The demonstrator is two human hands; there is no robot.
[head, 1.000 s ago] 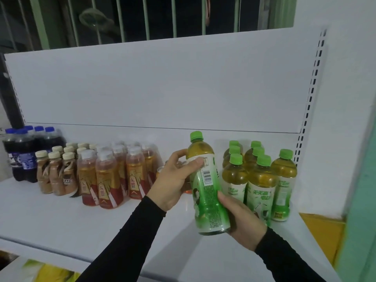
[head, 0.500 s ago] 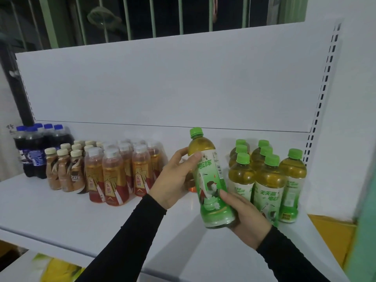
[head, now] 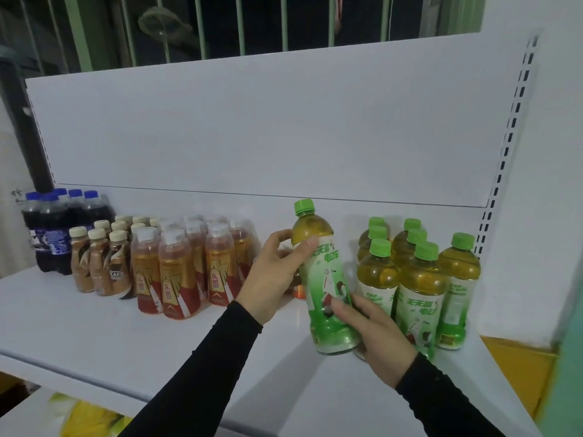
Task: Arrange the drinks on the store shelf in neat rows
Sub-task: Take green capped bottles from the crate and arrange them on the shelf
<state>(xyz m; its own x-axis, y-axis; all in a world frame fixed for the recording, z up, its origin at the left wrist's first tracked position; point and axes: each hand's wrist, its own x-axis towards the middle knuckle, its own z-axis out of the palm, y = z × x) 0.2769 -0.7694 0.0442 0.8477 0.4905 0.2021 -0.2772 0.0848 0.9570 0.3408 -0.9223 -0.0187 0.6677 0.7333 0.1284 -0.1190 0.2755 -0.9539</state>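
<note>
1. While both hands hold the green tea bottle [head: 326,288] tilted above the shelf [head: 94,335], the main risk is a knock: its base hangs just beside the standing green tea group [head: 416,272], and a careless swing to the right could topple the front bottles like skittles.
2. The left hand [head: 277,272] has its grip wrapped round the bottle's shoulder, thumb across the label; the right hand [head: 375,332] has its grip curled round the lower body near the base. If either loosens before the base sits flat, the smooth label could slip and the bottle could drop.
3. An orange item [head: 299,291] stands behind the bottle, mostly hidden; setting down blind could bump it.
4. The shelf is smooth and white, with a white back panel [head: 252,127] and a slotted upright [head: 501,171] at the right.
5. Further left stand red-and-gold drink bottles [head: 176,272], brown coffee bottles [head: 101,266] and dark cola bottles [head: 53,228].
6. Behind the shelving, green bars [head: 79,29] front a dark room.
</note>
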